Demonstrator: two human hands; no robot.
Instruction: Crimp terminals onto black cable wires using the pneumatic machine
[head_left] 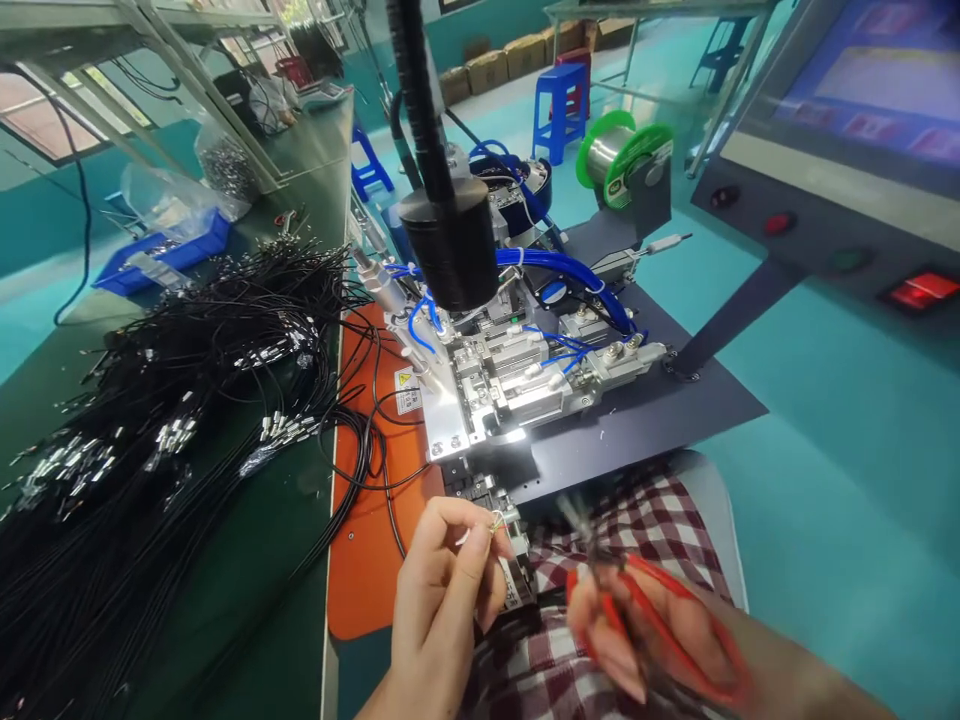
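My left hand (444,600) is closed in a pinch, thumb against forefinger, on the end of a thin wire (496,521) with fine light-coloured strands sticking out. It is in front of the small metal fixture (512,530) at the near end of the machine. To its right, my right hand (619,640) is wrapped round red-handled pliers (598,550). Their jaws point up and away, apart from the wire, and motion blurs them. Whether the jaws are open cannot be made out.
Black cables (187,370) with metal ends are heaped on the green table (262,600) at left. A black cylinder (450,240) hangs over the machine (525,370). A control panel (817,230) stands at right, a green wire spool (619,160) behind. Coiled cable (364,450) crosses the orange board (360,590).
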